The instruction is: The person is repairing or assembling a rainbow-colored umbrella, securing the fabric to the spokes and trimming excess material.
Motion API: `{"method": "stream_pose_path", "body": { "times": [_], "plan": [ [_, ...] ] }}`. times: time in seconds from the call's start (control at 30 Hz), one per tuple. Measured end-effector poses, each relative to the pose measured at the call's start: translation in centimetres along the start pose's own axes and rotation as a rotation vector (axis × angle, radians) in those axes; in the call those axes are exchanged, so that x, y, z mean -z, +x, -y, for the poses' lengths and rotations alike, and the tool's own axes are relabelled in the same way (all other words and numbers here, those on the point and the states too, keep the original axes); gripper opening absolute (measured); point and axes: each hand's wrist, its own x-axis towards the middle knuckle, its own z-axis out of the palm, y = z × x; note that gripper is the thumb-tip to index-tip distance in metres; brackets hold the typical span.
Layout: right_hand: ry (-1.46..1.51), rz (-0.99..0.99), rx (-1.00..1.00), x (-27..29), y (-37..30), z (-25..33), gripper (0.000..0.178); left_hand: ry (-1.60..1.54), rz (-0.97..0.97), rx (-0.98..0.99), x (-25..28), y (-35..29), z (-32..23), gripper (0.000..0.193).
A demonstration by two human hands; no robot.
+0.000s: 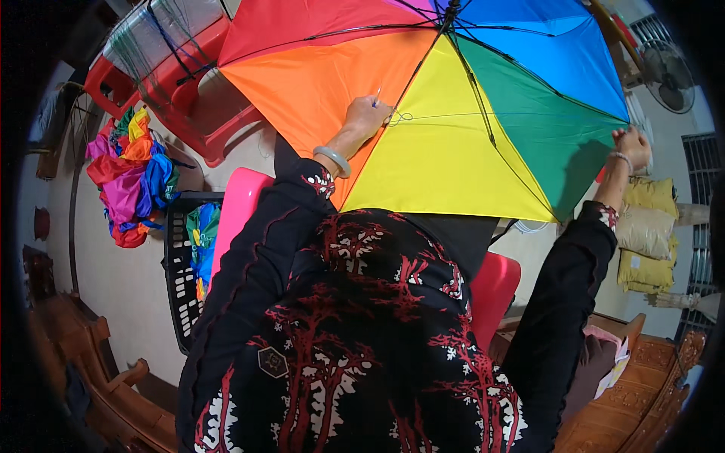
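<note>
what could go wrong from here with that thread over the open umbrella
The thread makes loose loops beside the left hand, so it might tangle or knot there. It also crosses a dark rib on its way toward the right hand, so it could snag if pulled.

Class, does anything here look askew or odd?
Yes: one thin black umbrella rib appears to end over the yellow triangular fabric panel rather than along a seam or at its edge, so it looks unattached there.
</note>
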Motion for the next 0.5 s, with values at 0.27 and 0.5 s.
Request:
{"method": "stream_pose_path", "body": {
  "times": [0.27, 0.5],
  "plan": [
    [-0.216, 1.040, 0.090, -6.1, -17.9, 2.9, 0.014, 0.191, -0.003, 0.010, 0.5, 0.2, 0.6, 0.026],
    [-0.448, 1.637, 0.690, -11.3, -32.8, -3.0, 0.014, 0.219, -0.017, -0.012, -0.4, 1.4, 2.0, 0.026]
  ]
}}
